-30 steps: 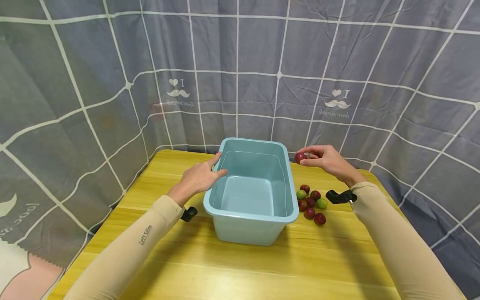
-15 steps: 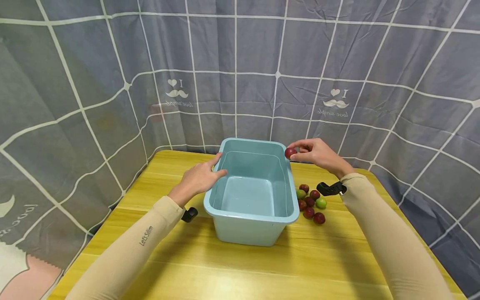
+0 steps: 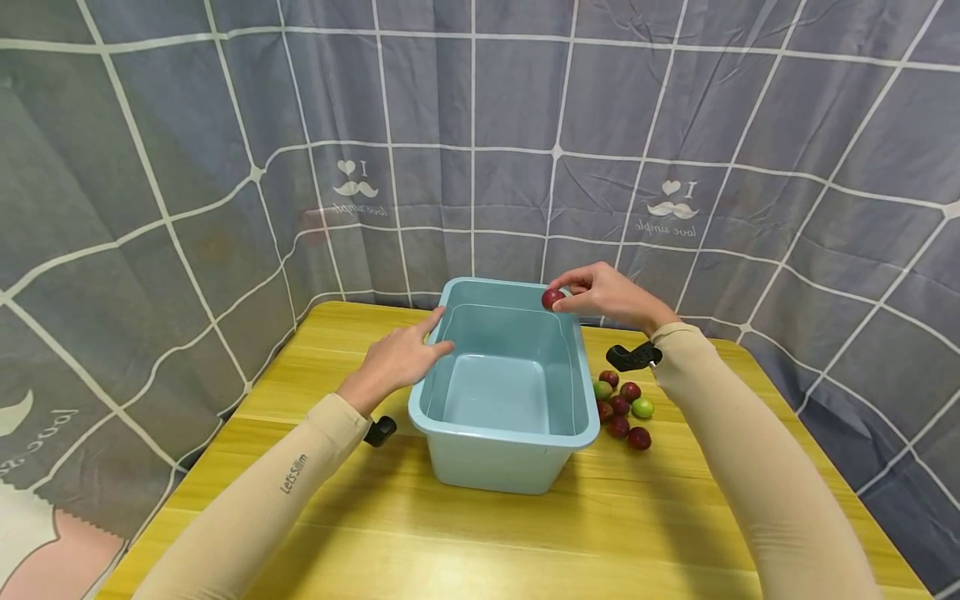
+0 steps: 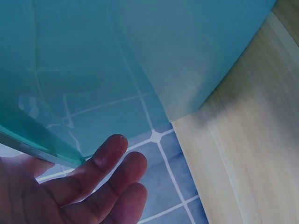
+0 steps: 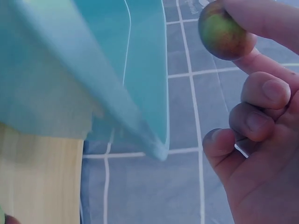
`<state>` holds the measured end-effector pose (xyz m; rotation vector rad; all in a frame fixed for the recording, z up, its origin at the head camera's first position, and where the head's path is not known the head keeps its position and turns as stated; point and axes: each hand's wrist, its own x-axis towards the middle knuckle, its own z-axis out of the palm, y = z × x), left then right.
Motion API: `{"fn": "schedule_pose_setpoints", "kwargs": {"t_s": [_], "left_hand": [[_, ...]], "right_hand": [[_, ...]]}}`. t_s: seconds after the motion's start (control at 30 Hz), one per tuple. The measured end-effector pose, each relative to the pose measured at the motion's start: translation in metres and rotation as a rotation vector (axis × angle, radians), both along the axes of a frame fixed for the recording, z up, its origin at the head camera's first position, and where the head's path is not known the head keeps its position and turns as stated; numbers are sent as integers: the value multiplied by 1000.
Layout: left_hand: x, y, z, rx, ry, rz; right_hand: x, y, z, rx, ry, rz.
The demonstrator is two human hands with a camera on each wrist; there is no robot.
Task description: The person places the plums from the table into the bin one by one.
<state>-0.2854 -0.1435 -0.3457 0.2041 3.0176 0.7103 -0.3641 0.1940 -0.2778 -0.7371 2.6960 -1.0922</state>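
The right hand (image 3: 611,293) pinches a small red fruit (image 3: 552,297) between thumb and forefinger, and there it hangs, right over the far right corner of the light blue tub (image 3: 510,433). From the right wrist view the fruit (image 5: 221,36) shows a red skin going greenish on one side, caught at the fingertips (image 5: 243,18), while the other three fingers curl loosely beneath and touch nothing. The tub's rim (image 5: 140,135) runs just left of that hand and below it.

Below the right wrist, on the yellow wooden table (image 3: 480,533), lies a cluster of loose fruits (image 3: 621,408), red ones and a couple of green ones, pressed close against the tub's right wall. A black strap mount (image 3: 628,357) sits on the right wrist, above that cluster.

Over to the left hand (image 3: 397,354): it rests on the tub's left rim near the far corner, fingers straight and relaxed, fingertips over the edge, gripping nothing. The left wrist view puts those fingers (image 4: 100,163) against the rim (image 4: 42,144), with the tub's translucent wall filling most of the view and the table's edge off to the side.

Both forearms wear beige sleeves (image 3: 255,508). Beyond the hands a grey curtain with a white grid (image 3: 480,125) wraps round the table on three sides.
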Motion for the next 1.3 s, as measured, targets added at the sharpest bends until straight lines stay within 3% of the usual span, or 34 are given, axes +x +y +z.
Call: {"fn": "schedule_pose_setpoints", "kwargs": {"t_s": [0.6,0.93,1.3], "left_hand": [[1,2,1,8,3,12],[2,4,1,-5,1,20],[2,4,1,-2,-5,25]], "right_hand": [[-21,-48,2,115,-73,146],[-27,-70,-14,246,-124,249],[-28,-83,-25,387,-140,260]]}}
